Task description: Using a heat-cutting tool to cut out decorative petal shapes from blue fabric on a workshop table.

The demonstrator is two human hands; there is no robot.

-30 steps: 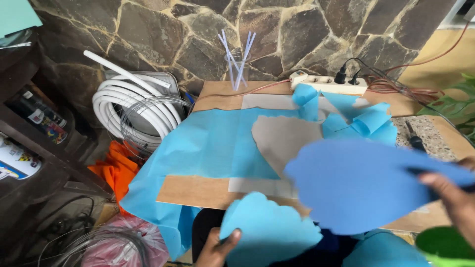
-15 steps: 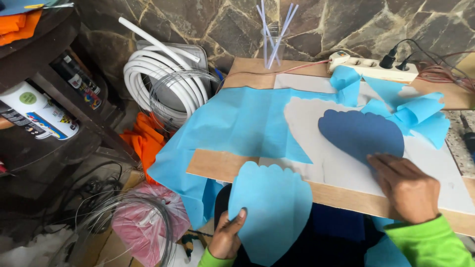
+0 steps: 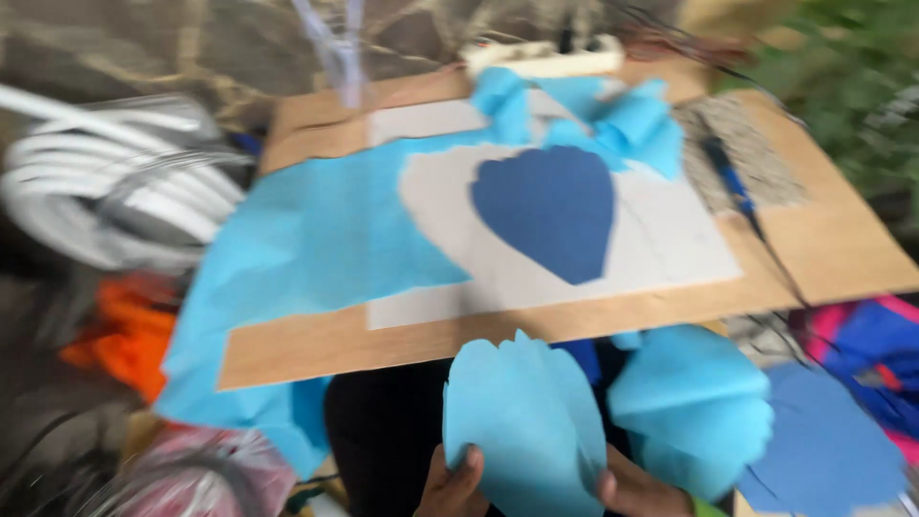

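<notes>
Both hands had come together low in the view since half a second before, when the right hand lay flat on the dark blue cut-out on the board. Now the left hand (image 3: 455,483) and the right hand (image 3: 639,490) gripped the scalloped light blue paper stack (image 3: 525,429) from below, a left finger and a right thumb pressed onto its face, fingers closed around its lower edge. It was held upright over the lap, just in front of the cardboard board (image 3: 823,239).

Beside it to the right sat a second light blue scalloped piece (image 3: 691,407), and further right a dark blue piece (image 3: 828,450). On the board lay the grey sheet (image 3: 661,239) bearing the dark blue cut-out (image 3: 548,209), with the large light blue sheet (image 3: 316,249) draped over the board's left end. Crumpled blue offcuts (image 3: 627,120) lay at the far edge near a white power strip (image 3: 541,56); a blue pen (image 3: 729,177) rested to the right. White coiled hose (image 3: 105,182) and orange cloth (image 3: 120,330) lay left, blurred.
</notes>
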